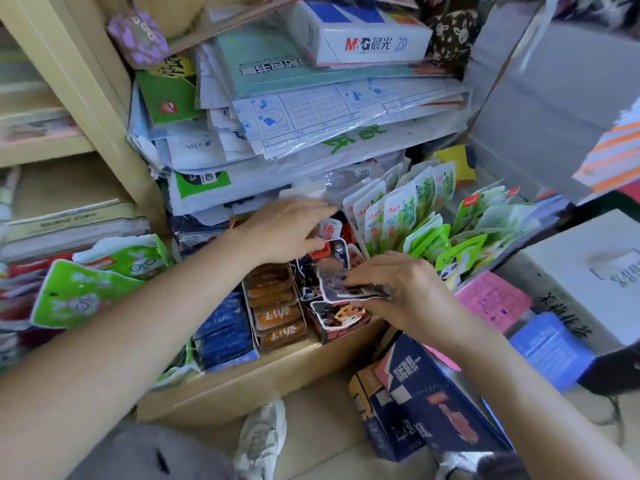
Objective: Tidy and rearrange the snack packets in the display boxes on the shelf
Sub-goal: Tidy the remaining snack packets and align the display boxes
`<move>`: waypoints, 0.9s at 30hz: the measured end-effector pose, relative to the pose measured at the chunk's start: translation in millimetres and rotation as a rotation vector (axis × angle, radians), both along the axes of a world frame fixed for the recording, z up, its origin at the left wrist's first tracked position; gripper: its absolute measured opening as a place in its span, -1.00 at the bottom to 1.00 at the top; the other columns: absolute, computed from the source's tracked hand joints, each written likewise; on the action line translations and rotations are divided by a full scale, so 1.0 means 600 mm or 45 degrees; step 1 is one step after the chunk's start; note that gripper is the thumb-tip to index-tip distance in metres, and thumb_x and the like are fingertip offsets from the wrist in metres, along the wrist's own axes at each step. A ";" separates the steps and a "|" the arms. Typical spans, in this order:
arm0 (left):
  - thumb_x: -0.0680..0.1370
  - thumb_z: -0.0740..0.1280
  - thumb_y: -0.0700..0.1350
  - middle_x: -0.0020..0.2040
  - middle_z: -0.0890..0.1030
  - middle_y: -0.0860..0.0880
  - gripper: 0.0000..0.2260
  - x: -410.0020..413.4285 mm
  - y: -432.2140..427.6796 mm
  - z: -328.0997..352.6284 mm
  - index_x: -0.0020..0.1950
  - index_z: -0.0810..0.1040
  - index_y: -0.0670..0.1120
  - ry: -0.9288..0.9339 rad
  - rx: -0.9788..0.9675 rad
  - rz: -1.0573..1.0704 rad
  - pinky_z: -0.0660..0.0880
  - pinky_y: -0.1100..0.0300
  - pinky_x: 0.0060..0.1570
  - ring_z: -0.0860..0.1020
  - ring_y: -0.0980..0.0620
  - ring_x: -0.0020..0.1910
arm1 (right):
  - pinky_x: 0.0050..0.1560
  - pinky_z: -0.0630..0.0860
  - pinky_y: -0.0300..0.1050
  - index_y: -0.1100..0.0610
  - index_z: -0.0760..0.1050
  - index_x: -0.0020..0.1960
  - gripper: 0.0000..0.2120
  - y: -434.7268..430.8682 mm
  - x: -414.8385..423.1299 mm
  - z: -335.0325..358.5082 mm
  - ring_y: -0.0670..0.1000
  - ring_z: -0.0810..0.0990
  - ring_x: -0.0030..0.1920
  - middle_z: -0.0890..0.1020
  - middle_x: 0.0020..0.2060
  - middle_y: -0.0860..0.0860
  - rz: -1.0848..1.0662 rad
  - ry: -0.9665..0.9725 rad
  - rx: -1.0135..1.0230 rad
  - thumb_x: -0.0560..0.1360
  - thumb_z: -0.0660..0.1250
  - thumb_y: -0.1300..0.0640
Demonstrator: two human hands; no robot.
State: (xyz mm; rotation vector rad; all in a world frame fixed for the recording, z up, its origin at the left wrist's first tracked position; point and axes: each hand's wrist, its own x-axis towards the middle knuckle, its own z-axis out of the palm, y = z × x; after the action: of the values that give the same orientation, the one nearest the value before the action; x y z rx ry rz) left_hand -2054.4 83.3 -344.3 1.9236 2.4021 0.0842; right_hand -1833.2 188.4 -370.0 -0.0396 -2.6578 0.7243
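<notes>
On the wooden shelf [263,375] stand several display boxes. A box of black-and-red packets [341,322] sits in the middle. My right hand [405,289] grips a small bundle of these dark packets [332,284] just above it. My left hand [287,230] reaches over the back of the same box, thumb and fingers touching a red-and-black packet [330,237]; it is blurred. To the left are a box of orange packets [277,306] and a box of blue packets [225,334]. Green-and-white packets [398,216] stand upright at the right.
Stacked papers and plastic sleeves [311,126] overhang the boxes from behind. Loose green packets [90,289] lie at the left. A dark blue carton [433,403] leans below the shelf, with pink cards [491,299] and a white box [595,271] at the right. My shoe [259,441] is on the floor.
</notes>
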 end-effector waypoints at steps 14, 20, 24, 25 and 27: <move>0.46 0.47 0.22 -0.18 0.52 0.03 -0.62 -0.025 0.012 -0.016 0.16 0.55 0.05 0.101 -0.178 -0.010 0.42 0.06 -0.05 0.45 -0.04 -0.05 | 0.04 0.58 -0.09 0.03 0.69 0.11 -0.59 0.003 0.002 -0.005 -0.06 0.61 0.05 0.69 0.03 -0.10 -0.001 -0.013 -0.099 0.30 0.59 0.28; 0.44 0.51 0.15 -0.31 0.56 0.02 -0.72 -0.020 0.011 0.002 -0.16 0.61 -0.04 -0.057 -0.169 0.044 0.16 0.23 -0.33 0.49 -0.01 -0.18 | 0.08 0.58 -0.12 0.02 0.70 0.08 -0.60 0.007 0.003 -0.004 -0.12 0.60 0.07 0.69 0.02 -0.12 0.025 -0.009 -0.100 0.28 0.62 0.25; 0.45 0.54 0.08 -0.45 0.44 0.11 -0.62 -0.016 0.002 0.016 -0.41 0.38 0.10 -0.170 -0.080 0.146 0.19 0.14 -0.38 0.35 0.18 -0.39 | 0.05 0.59 -0.08 0.03 0.71 0.05 -0.59 0.012 0.007 -0.006 -0.11 0.61 0.06 0.69 -0.01 -0.11 0.029 0.025 -0.138 0.26 0.58 0.35; 0.44 0.55 0.07 -0.47 0.42 0.12 -0.60 -0.014 0.001 0.023 -0.43 0.37 0.11 -0.186 -0.052 0.172 0.22 0.13 -0.38 0.34 0.18 -0.41 | 0.04 0.59 -0.07 0.04 0.71 0.04 -0.58 0.013 0.007 -0.006 -0.10 0.61 0.05 0.69 -0.02 -0.11 0.029 0.035 -0.143 0.25 0.57 0.37; 0.43 0.56 0.08 -0.47 0.44 0.07 -0.66 -0.010 -0.001 0.036 -0.40 0.47 0.05 -0.189 0.022 0.218 0.33 0.10 -0.32 0.42 0.08 -0.40 | 0.05 0.59 -0.11 0.05 0.71 0.04 -0.58 0.014 0.008 -0.006 -0.10 0.61 0.04 0.69 -0.02 -0.10 0.027 0.045 -0.151 0.25 0.56 0.38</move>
State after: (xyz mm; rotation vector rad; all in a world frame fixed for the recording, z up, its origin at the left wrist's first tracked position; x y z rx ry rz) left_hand -2060.3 82.6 -323.0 1.6496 2.4675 0.2475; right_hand -1828.1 197.1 -373.7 -0.0308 -2.5827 0.8810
